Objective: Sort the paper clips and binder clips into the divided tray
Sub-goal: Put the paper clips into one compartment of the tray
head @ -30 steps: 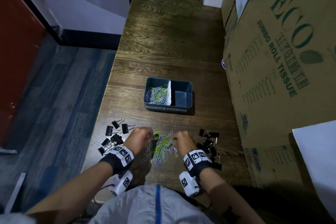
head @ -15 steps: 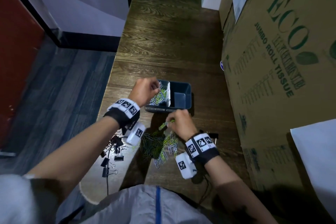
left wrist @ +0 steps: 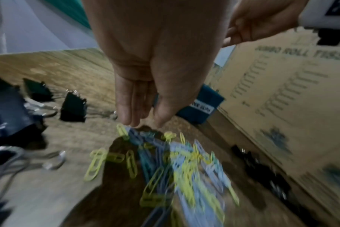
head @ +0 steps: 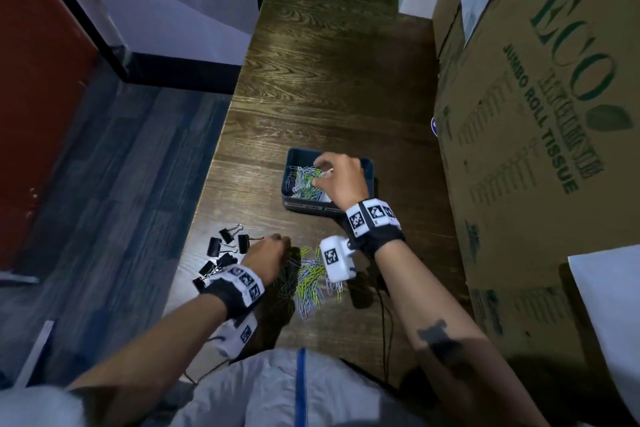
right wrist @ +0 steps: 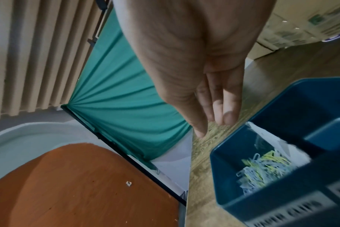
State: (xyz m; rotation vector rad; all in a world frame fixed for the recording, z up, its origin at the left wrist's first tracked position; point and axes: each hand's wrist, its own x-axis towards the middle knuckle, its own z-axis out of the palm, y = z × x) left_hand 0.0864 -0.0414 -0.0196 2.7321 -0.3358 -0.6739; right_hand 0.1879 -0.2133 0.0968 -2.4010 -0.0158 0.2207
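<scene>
A blue divided tray [head: 367, 173] stands mid-table; its left compartment holds coloured paper clips [right wrist: 262, 169], and the right one looks bare. My right hand [head: 323, 166] hovers over the left compartment with straight fingers [right wrist: 217, 116] and holds nothing. A loose pile of paper clips [head: 310, 282] lies near the front edge. My left hand [left wrist: 144, 122] reaches down to the pile's far end, fingers straight, tips just above the clips. Black binder clips [head: 225, 250] lie left of that hand. A second group of binder clips [left wrist: 262, 170] lies to the right, mostly hidden under my right wrist in the head view.
A large cardboard box [head: 536, 149] walls off the table's right side. The wooden table [head: 329, 80] stretches on beyond the tray, and its left edge drops to the floor. A black cable [head: 384, 322] runs along the table below my right wrist.
My right hand went from above the pile to over the tray's left compartment. My left hand came back from the tray to the loose pile.
</scene>
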